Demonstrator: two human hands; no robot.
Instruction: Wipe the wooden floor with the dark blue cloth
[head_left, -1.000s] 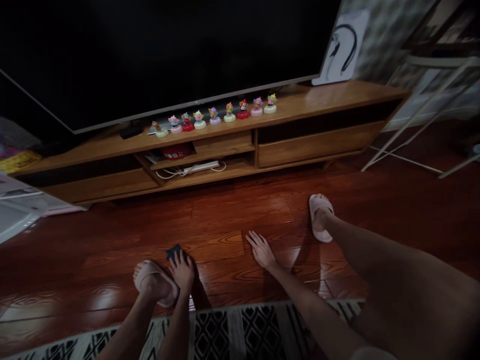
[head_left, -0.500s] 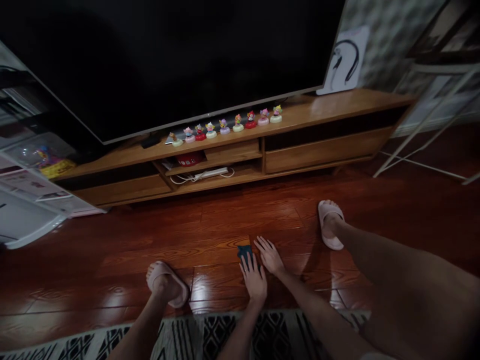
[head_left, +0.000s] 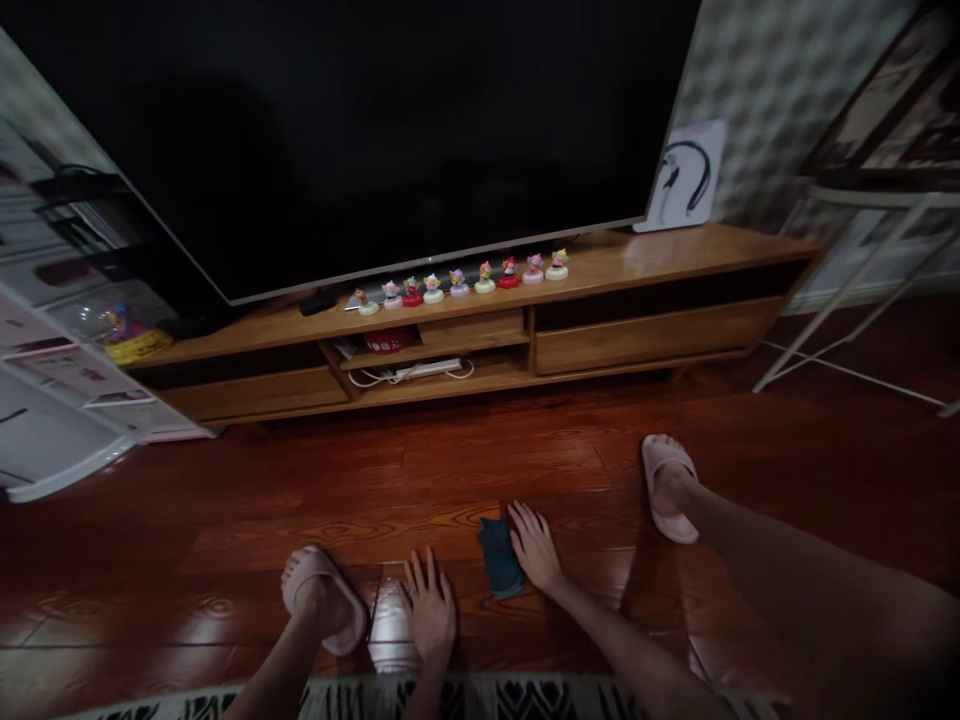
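A small dark blue cloth (head_left: pixel 499 556) lies flat on the reddish wooden floor (head_left: pixel 525 440). My right hand (head_left: pixel 535 547) rests on the floor with fingers spread, its thumb side touching the cloth's right edge. My left hand (head_left: pixel 430 608) lies flat and open on the floor to the left of the cloth, holding nothing. My feet wear pink slippers, one beside my left hand (head_left: pixel 324 600) and one farther right (head_left: pixel 670 487).
A long wooden TV stand (head_left: pixel 645 335) runs along the wall, with a large dark TV (head_left: pixel 360 130), a row of small figurines (head_left: pixel 461 283) and a power strip (head_left: pixel 409 370). White shelving (head_left: pixel 52 400) stands left, a white rack (head_left: pixel 862 300) right, a patterned rug (head_left: pixel 525 700) below.
My left hand slid the cloth rightward to my right hand, then let go and drew back left. The view tilted up slightly.
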